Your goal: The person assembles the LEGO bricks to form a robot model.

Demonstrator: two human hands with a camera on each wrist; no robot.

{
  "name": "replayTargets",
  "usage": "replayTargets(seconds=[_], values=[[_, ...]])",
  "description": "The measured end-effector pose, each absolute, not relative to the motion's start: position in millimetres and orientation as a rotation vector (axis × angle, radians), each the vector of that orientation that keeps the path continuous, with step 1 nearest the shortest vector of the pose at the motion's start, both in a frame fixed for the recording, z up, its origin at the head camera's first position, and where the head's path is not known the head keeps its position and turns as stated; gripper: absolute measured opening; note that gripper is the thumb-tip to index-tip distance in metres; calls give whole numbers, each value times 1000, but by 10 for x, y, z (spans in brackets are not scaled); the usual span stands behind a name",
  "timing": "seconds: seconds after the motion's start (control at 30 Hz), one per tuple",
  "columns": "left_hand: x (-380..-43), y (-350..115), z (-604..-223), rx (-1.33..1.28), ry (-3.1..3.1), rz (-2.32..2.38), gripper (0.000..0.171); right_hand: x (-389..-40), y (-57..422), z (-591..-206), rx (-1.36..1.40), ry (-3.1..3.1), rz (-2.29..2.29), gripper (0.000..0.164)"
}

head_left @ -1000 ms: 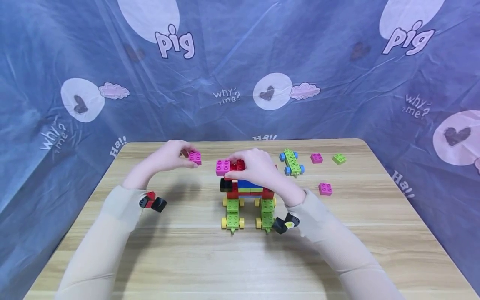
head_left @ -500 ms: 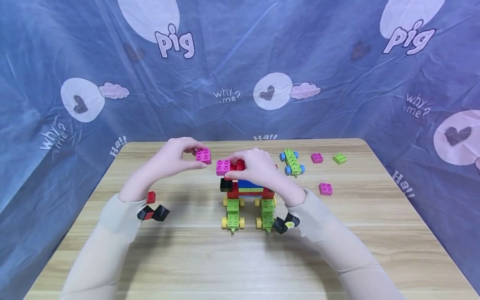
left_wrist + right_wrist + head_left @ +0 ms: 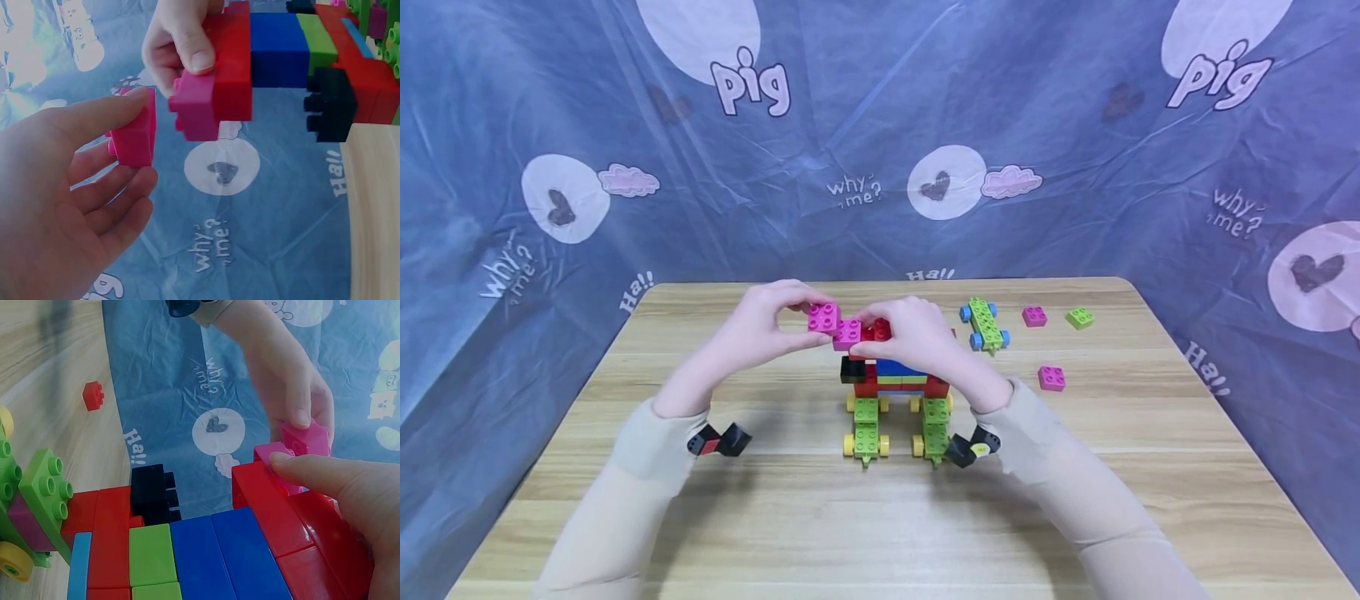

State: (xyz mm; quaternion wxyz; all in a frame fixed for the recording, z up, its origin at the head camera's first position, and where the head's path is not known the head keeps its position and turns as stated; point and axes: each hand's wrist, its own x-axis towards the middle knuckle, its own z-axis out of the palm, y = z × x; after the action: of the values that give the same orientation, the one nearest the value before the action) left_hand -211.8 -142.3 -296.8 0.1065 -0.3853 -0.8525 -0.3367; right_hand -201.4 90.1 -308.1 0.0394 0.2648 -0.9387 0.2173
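Note:
My left hand (image 3: 763, 327) pinches a pink building block (image 3: 823, 317) between thumb and fingers, its studs up. Just right of it, a second pink block (image 3: 847, 334) sits at the upper left end of a block structure. In the left wrist view a gap shows between the two pink blocks. My right hand (image 3: 913, 329) grips the structure's top, thumb tip over this pink block and the red blocks (image 3: 234, 69) beside it. Below are blue blocks (image 3: 279, 50), a black block (image 3: 332, 105) jutting left, and green wheeled bases (image 3: 866, 427) standing on the table.
Behind and right of the structure lies a green base with blue wheels (image 3: 985, 325). Pink blocks (image 3: 1034, 317) (image 3: 1051, 378) and a green block (image 3: 1080, 317) lie further right. A red block (image 3: 93, 395) rests on the wooden table (image 3: 820, 533). A blue cloth hangs behind.
My left hand has moved right with its pink block, up close to the pink block on the structure. My right hand and the structure stay where they were.

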Motion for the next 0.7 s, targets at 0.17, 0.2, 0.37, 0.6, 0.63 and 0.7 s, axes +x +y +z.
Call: replayTargets(seconds=[0.17,0.2,0.37,0.6,0.63,0.7], values=[[-2111,-1383,-3041,-1132,-2520,-1007,45,-2008,900,-3073,815,-2874,670,49],[-2111,-1379,-3052,-1129,-2519,-1012,45,-2008,899,-3075,817,-2872,665,49],[-2107,-1375,-3091,-1100,-2509,-1029,44,-2011,896,-3088,818,-2864,646,49],[-2120,-1375,-3111,-1078,-2515,-1032,43,-2013,903,-3090,804,-2866,649,48],[-2122,-1374,-3113,-1074,-2516,-1033,43,-2013,904,-3088,804,-2865,651,48],[-2125,-1371,-3112,-1063,-2522,-1037,43,-2012,904,-3086,805,-2860,652,48]])
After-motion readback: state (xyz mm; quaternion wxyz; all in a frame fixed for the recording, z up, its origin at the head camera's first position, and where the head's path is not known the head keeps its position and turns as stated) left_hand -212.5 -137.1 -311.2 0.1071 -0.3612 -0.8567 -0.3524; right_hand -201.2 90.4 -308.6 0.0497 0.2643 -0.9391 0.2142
